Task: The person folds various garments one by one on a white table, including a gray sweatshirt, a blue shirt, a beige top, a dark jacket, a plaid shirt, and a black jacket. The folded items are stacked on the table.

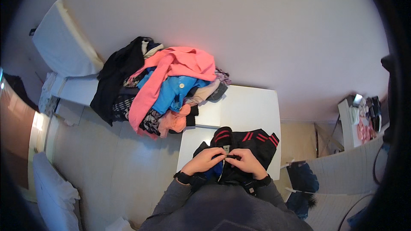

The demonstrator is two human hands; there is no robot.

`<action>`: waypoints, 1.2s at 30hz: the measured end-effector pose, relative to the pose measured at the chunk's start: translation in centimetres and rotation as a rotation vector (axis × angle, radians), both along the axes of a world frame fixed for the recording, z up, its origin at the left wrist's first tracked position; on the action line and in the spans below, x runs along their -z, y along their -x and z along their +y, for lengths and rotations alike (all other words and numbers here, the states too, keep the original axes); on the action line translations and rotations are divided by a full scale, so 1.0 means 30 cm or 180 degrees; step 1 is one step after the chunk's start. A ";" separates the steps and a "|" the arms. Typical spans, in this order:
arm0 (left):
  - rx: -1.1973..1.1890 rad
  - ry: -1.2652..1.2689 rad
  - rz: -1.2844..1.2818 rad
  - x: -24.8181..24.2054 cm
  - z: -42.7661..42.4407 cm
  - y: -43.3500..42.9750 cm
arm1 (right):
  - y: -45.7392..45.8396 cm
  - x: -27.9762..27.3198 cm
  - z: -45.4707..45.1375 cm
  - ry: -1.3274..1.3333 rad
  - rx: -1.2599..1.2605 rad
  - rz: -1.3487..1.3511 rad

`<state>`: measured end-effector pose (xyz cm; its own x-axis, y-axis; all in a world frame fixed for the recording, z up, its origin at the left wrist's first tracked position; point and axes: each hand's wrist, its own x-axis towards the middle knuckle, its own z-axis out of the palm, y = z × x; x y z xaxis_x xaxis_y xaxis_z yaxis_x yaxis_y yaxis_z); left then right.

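A black garment (257, 150) with red stripes on its collar and cuffs lies on the near part of a white table (253, 102). A pale label (226, 148) shows inside its neck. Blue cloth (217, 170) is visible close under my left hand. My left hand (205, 160) and my right hand (245, 162) meet just below the label. Their thumbs and fingers pinch a small dark part of the garment's front, possibly an edge or a fastener; the fingers hide which.
Left of the garment is a big heap of clothes: a pink knitted piece (192, 61), a blue buttoned garment (175, 91), a black garment (123, 61). Beyond it stands a white-covered chair (65, 43). Dark blue clothing (302, 175) appears at right, possibly reflected.
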<state>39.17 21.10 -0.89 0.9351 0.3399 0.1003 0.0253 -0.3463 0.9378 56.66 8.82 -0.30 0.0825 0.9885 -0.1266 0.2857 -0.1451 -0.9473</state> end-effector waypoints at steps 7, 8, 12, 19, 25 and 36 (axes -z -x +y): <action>0.0175 0.0146 -0.0092 0.000 0.003 0.011 | 0.006 -0.005 -0.006 0.0249 -0.0041 0.0312; 0.0188 0.0051 -0.0109 0.001 0.002 0.011 | 0.007 -0.005 -0.006 0.0137 -0.0088 0.0289; 0.0202 -0.0123 -0.0172 0.007 0.001 0.009 | 0.014 0.000 0.000 0.0099 -0.0101 0.0332; 0.0218 -0.0056 -0.0076 0.026 0.002 0.006 | 0.016 -0.001 -0.005 0.0146 -0.0044 0.0252; 0.0322 -0.0041 -0.0036 0.027 0.009 0.000 | 0.011 0.006 -0.008 0.0136 -0.0051 0.0327; 0.0045 0.0308 0.0188 -0.006 0.008 -0.005 | -0.008 0.034 -0.016 -0.0259 -0.0367 -0.0043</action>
